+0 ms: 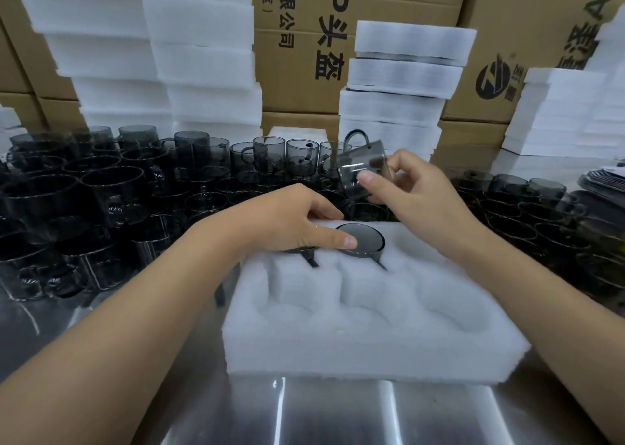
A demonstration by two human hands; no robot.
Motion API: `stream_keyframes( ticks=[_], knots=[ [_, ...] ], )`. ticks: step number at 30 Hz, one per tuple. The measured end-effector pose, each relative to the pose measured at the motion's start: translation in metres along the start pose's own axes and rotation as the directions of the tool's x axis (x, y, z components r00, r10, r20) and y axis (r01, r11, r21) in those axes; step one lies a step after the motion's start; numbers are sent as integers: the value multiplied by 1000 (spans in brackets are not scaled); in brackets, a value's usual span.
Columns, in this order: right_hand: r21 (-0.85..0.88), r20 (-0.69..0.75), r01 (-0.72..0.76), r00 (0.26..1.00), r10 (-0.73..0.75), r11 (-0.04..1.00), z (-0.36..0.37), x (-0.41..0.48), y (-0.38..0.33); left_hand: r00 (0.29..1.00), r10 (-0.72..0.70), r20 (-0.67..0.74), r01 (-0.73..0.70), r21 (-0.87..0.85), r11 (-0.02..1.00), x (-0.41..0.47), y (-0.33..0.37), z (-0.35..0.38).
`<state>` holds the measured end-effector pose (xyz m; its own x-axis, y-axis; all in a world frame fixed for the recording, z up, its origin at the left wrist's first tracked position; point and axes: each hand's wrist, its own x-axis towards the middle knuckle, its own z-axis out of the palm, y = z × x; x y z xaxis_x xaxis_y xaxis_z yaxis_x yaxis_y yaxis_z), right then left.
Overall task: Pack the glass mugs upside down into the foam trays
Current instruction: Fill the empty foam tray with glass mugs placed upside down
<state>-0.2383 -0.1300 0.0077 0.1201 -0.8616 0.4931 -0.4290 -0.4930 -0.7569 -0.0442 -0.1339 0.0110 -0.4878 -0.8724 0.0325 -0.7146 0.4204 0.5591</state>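
Glass mug (363, 169), tilted, is pinched between the thumb and fingers of the right hand (416, 191), above the far edge of the foam tray (372, 343) at frame centre. The left hand (287, 221) lies flat, fingers straight, over the far-left pocket, apparently covering another mug. Its forefinger touches the upturned mug (365, 238) in the middle pocket. Loose mugs (111, 187) crowd the table (338, 417) at left.
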Motion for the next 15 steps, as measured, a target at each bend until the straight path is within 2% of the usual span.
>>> stream_keyframes(
  ticks=[3,6,9,12,15],
  knots=[
    [24,39,-3,999,2,1000,-3,-3,4,1000,-18,-11,18,29,999,0,1,0],
    [116,31,35,999,-39,993,-3,-3,9,993,60,-99,-75,-154,985,0,4,2],
    [179,3,78,997,-79,981,-1,-3,11,957,106,-272,-190,-304,934,2,9,4],
    [207,-10,125,992,-126,970,0,-3,13,922,41,-386,-221,-435,873,6,15,9],
    [121,0,164,986,-165,979,-1,-2,15,919,-60,-390,-197,-584,788,8,19,14]
  ],
)
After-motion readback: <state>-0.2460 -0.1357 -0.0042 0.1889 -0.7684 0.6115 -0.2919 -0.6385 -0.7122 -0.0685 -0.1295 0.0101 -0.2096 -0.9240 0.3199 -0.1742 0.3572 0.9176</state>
